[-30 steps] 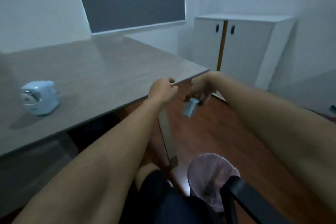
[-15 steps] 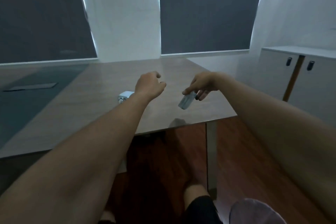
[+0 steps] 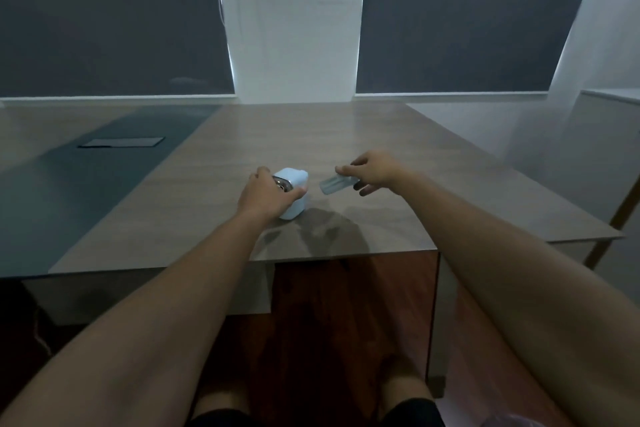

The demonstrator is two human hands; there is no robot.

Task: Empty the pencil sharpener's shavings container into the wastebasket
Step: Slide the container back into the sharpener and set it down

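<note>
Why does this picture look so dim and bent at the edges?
Head view: the room is dim, with light only leaking around the dark blinds; the wide lens bows the walls and stretches both forearms. The left hand on the sharpener and the right hand holding the shavings container cast soft shadows on the table.

An office: long meeting table (image 3: 346,135) (inset cable hatch (image 3: 121,142)), drawn roller blinds (image 3: 460,17).
</note>
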